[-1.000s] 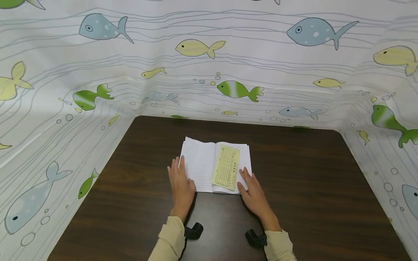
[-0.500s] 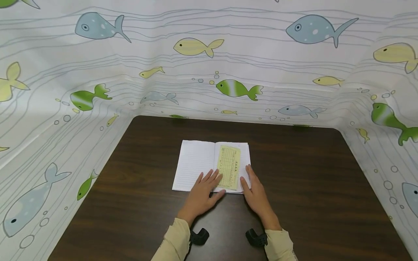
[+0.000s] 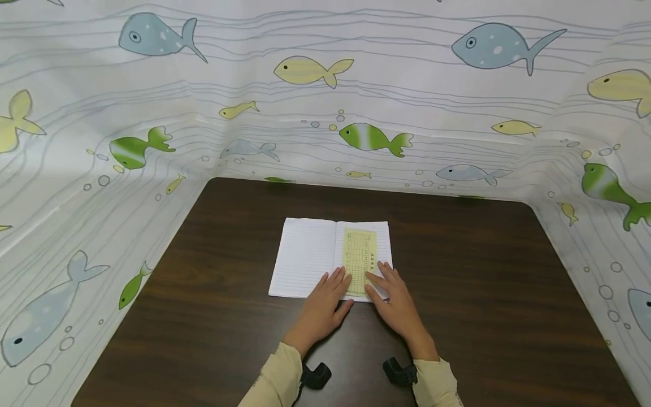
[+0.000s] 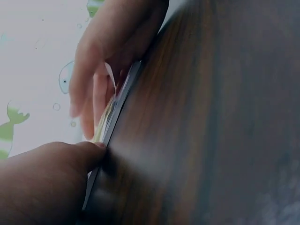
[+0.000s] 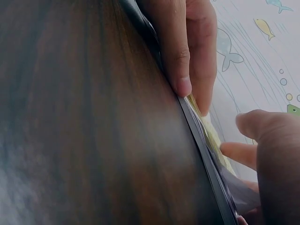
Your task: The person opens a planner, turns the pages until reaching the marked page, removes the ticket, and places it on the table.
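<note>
An open lined notebook (image 3: 305,254) lies on the dark table, and a yellow printed slip (image 3: 361,249) rests on its right page. My left hand (image 3: 322,310) lies over the notebook's lower edge near the middle, its straight fingertips at the slip's left edge. In the left wrist view its thumb (image 4: 91,152) touches the notebook's near edge. My right hand (image 3: 399,304) is at the lower right, with extended, spread fingers on the right page and the slip's right edge. Beside these fingers, the right wrist view has a page corner (image 5: 239,192) raised a little.
A wood-grain table (image 3: 234,249) surrounds the notebook. Behind and at both sides stands a white curtain-like sheet (image 3: 407,96) printed with fish. Black wrist devices (image 3: 316,376) sit at both cuffs.
My left hand has moved from the left page's outer edge to the notebook's lower middle. The left page now lies flatter. The slip has shifted slightly right and straightened; my right fingers have spread towards it.
</note>
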The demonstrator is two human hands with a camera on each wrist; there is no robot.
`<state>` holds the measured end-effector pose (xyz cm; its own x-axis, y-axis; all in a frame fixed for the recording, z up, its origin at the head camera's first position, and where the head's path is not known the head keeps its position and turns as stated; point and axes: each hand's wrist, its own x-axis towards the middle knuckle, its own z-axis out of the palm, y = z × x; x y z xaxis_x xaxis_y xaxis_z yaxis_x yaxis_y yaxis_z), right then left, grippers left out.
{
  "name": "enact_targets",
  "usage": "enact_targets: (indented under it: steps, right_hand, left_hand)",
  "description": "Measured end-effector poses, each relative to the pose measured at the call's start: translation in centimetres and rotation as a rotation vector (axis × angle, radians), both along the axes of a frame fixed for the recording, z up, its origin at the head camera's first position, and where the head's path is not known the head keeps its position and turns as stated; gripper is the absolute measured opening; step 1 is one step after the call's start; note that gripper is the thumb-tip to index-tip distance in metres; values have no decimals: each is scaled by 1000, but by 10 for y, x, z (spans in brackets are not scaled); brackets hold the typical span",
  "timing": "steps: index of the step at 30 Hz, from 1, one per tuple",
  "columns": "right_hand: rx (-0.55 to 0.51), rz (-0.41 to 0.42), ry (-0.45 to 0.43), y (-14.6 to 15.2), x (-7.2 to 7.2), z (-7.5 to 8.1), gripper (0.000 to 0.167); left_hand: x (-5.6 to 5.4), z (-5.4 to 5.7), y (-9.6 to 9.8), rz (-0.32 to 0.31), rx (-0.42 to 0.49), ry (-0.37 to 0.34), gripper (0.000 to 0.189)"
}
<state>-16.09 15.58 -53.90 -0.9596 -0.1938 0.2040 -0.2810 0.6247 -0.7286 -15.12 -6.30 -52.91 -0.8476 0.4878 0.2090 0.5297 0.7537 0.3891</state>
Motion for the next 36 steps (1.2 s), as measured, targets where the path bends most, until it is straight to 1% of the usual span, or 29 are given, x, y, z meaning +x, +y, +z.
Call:
enact_targets:
  steps: [6, 8, 9, 10, 11, 12, 13, 15, 17, 18, 19, 20, 21, 24, 28, 30, 33, 35, 36]
  right_hand:
    - [29, 24, 15, 0, 0, 1, 43]
    - [35, 22, 30, -2, 0, 0, 44]
    - [42, 20, 37, -3, -1, -1, 44]
    - [52, 18, 41, -4, -1, -1, 44]
    - [63, 16, 46, -6, -1, -2, 45]
    - [73, 12, 47, -7, 0, -3, 45]
    - [78, 8, 45, -8, 0, -3, 45]
    - [88, -2, 41, -9, 2, -4, 44]
    - [89, -10, 41, -9, 3, -3, 44]
    - [88, -13, 39, -8, 3, -3, 44]
    - [86, -12, 41, -8, 4, -2, 44]
    - [89, -9, 48, -7, 3, -2, 44]
    - [88, -2, 52, -7, 3, -2, 44]
    - [79, 11, 54, -6, 3, -2, 44]
    - [75, 9, 54, -6, 4, -2, 47]
    - [89, -3, 58, -6, 4, -1, 50]
    - [130, -3, 62, -7, 4, -1, 55]
    - [166, 8, 58, -9, 5, -1, 55]
    - [183, 14, 54, -9, 5, -1, 54]
  left_hand:
    - [1, -4, 1, 1, 35, 18, 55]
    - [-1, -5, -1, -6, 58, 49, 53]
    - [-1, -5, -4, 5, 73, 57, 51]
    - [-3, -4, -7, 31, 89, 70, 50]
    - [-4, -3, -11, 75, 117, 83, 47]
    - [-5, -2, -15, 136, 145, 98, 45]
    - [-7, 0, -21, 214, 172, 117, 42]
    - [-9, 5, -34, 401, 240, 104, 39]
    - [-10, 12, -47, 564, 316, 61, 40]
    - [-10, 15, -53, 628, 345, 26, 41]
    - [-10, 19, -59, 678, 370, -17, 43]
    - [-9, 23, -63, 715, 395, -61, 45]
    - [-8, 27, -67, 740, 423, -100, 48]
    - [-6, 38, -75, 763, 487, -218, 53]
    - [-6, 45, -82, 751, 543, -330, 58]
    - [-8, 47, -85, 751, 593, -373, 60]
    - [-9, 47, -90, 755, 697, -459, 64]
    - [-10, 45, -91, 744, 742, -499, 66]
    - [-10, 45, -92, 729, 751, -517, 67]
